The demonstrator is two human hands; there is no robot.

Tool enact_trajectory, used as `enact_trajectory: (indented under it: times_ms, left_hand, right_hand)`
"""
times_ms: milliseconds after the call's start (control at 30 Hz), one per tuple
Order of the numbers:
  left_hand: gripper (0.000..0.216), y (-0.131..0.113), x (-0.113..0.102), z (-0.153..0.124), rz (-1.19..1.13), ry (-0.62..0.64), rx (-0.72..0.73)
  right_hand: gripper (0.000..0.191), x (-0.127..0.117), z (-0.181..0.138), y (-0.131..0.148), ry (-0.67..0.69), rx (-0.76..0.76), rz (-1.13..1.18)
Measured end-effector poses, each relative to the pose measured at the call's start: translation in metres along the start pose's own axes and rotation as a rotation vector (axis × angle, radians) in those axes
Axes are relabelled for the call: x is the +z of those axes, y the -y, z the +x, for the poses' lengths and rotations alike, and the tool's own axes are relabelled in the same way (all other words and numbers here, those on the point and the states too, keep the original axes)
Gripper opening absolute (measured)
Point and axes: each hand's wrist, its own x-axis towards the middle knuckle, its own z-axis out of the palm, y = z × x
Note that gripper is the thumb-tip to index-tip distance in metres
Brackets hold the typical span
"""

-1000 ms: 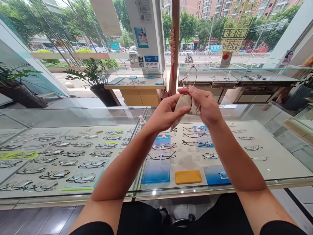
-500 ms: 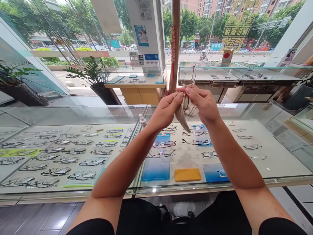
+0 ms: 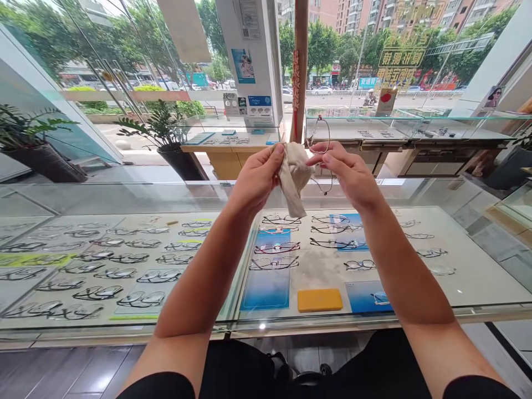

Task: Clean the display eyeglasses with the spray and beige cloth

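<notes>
Above the glass counter, my left hand [image 3: 260,173] pinches a beige cleaning cloth [image 3: 296,172], which hangs down from the fingers in a loose fold. My right hand [image 3: 347,169] is closed on a pair of thin-rimmed eyeglasses [image 3: 330,133]. One rim of the glasses rises above the fingers, and another part dips below them. The right fingertips are close to the cloth's right edge; whether they touch it I cannot tell. Beneath the hands, several eyeglasses [image 3: 277,247] lie in rows inside the display case.
A yellow glasses case [image 3: 319,300] lies near the front of the glass display counter [image 3: 124,194]. Blue cards [image 3: 266,288] are under some frames. Beyond stand a potted plant [image 3: 177,158], a wooden post [image 3: 300,83] and further display cases [image 3: 233,141].
My hands have moved apart, the left one drawing the cloth leftward off the eyeglasses. More of the glasses now shows at my right hand. The camera view has shifted slightly.
</notes>
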Motion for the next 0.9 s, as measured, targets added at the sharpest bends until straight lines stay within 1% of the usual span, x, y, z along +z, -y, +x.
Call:
enact_trajectory:
  times_ms: [100,167,367,533,700,900]
  left_hand:
    - [0.040,-0.002,0.001,0.000,-0.010,0.010,0.008]
    - [0.041,-0.003,0.003,-0.001,-0.015,0.016,0.013]
    - [0.043,-0.002,0.005,0.000,-0.026,0.014,0.046]
    - [0.049,-0.004,0.008,0.000,0.003,0.088,0.076]
    - [0.051,-0.004,0.007,0.000,0.035,0.118,0.087]
    - [0.051,-0.002,0.009,-0.001,0.039,0.117,0.065]
  right_hand:
    - [0.028,0.005,0.000,-0.002,0.088,-0.007,-0.032]
    - [0.027,0.008,0.000,-0.004,0.117,-0.004,-0.036]
    - [0.027,0.011,0.000,-0.012,0.134,0.053,-0.019]
    - [0.035,0.013,0.000,-0.017,0.141,0.107,0.050]
    - [0.039,0.014,0.001,-0.016,0.135,0.099,0.032]
    - [0.041,0.015,0.000,-0.015,0.185,0.057,-0.019]
